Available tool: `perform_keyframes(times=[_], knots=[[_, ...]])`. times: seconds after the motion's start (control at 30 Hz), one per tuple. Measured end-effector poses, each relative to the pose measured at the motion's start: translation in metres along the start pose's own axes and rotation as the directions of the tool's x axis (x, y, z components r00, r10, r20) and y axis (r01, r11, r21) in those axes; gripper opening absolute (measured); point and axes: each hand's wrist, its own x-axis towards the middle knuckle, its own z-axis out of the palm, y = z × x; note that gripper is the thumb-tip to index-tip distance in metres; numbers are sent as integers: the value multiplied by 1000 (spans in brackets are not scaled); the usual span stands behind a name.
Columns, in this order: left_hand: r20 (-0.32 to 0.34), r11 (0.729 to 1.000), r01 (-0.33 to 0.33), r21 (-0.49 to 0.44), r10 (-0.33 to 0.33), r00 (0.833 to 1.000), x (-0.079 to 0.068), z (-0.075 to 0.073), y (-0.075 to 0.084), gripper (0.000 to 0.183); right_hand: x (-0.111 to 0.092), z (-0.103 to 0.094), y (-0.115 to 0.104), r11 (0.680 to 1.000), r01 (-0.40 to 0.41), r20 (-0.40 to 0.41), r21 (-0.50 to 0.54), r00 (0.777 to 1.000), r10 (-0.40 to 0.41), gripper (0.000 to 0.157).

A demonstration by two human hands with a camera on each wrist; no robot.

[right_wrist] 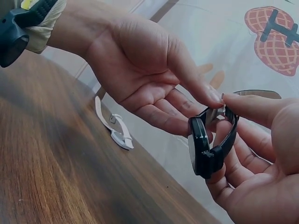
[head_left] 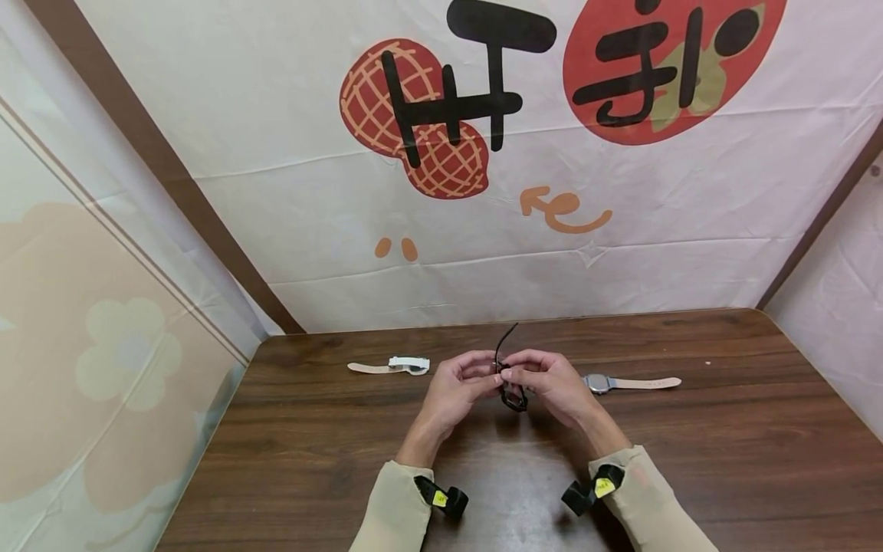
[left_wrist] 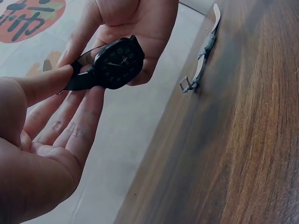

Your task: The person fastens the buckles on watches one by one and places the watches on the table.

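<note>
Your left hand [head_left: 455, 387] and right hand [head_left: 555, 383] pinch the black watch [left_wrist: 119, 63]; white watch [head_left: 408, 363] lies near the far edge of the worktop [head_left: 297, 452].

Numerals [left_wrist: 119, 50] are borne by the black watch [left_wrist: 117, 64]. Black characters [head_left: 458, 109] are printed on the backdrop [head_left: 276, 215]. Yellow labels [head_left: 604, 487] are too small to be read.

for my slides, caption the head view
Left hand and right hand hold a black watch, white watch at left, another watch at right.
</note>
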Motion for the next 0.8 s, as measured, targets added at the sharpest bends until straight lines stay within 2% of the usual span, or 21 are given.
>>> perform_keyframes(times=[0.33, 0.8], knots=[[13, 1000, -22, 9, 22, 1000, 0, -1, 3, 40, -2, 2, -7, 993, -48, 15, 108, 999, 47, 12], [50, 999, -31, -25, 33, 998, -2, -1, 8, 39, -4, 12, -20, 987, -120, -44, 104, 991, 125, 11]])
